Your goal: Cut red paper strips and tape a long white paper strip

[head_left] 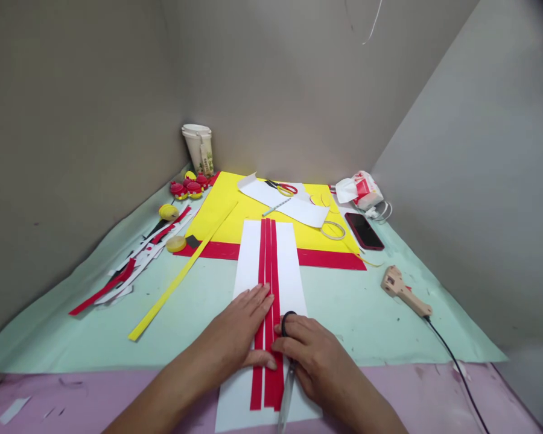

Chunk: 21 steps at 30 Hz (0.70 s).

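A long white paper sheet (289,265) lies lengthwise in front of me with several narrow red paper strips (268,253) side by side down its middle. My left hand (239,328) rests flat on the sheet and strips, fingers stretched out, thumb pressing a strip near me. My right hand (314,355) is closed around black-handled scissors (288,374); a finger sits in the handle loop and the blades point toward me.
A yellow sheet (226,202) on a red one lies behind, carrying white paper, red-handled scissors (283,188) and a tape ring (333,229). A long yellow strip (181,277) and paper scraps lie left. Phone (364,231), glue gun (402,289) with cord, and paper cups (198,147) stand around.
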{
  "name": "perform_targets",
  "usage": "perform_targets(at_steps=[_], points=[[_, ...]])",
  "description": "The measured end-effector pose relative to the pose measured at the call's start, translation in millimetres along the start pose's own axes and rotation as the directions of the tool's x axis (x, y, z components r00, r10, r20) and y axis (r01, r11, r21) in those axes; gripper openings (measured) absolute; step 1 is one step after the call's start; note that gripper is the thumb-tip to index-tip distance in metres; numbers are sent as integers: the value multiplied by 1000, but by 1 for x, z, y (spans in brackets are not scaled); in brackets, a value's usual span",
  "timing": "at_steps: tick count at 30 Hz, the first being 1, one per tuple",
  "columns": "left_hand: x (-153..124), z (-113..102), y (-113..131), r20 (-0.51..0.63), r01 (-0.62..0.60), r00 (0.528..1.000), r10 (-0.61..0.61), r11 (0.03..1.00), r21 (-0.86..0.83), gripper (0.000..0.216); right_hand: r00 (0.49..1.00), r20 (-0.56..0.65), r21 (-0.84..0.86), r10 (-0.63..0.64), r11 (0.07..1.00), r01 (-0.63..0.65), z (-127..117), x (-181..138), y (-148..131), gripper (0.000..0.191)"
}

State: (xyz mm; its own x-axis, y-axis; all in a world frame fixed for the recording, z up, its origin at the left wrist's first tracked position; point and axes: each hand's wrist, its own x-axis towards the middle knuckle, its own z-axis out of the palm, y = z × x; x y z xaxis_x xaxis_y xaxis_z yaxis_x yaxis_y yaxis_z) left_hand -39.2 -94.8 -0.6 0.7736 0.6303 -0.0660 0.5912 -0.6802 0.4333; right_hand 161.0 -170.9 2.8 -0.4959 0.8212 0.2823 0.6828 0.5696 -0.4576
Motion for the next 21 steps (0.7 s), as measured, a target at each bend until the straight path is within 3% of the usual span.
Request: perform_targets(at_steps=[12, 21], points=[[1, 3, 1, 0, -17, 1000, 17, 1000, -10, 103, 996, -92, -19, -13, 1000, 11, 9, 0, 4, 25], [4, 4, 0, 28, -12, 1000, 12, 999, 30, 107, 995, -87, -4, -40, 999, 39, 8, 0, 5, 27]])
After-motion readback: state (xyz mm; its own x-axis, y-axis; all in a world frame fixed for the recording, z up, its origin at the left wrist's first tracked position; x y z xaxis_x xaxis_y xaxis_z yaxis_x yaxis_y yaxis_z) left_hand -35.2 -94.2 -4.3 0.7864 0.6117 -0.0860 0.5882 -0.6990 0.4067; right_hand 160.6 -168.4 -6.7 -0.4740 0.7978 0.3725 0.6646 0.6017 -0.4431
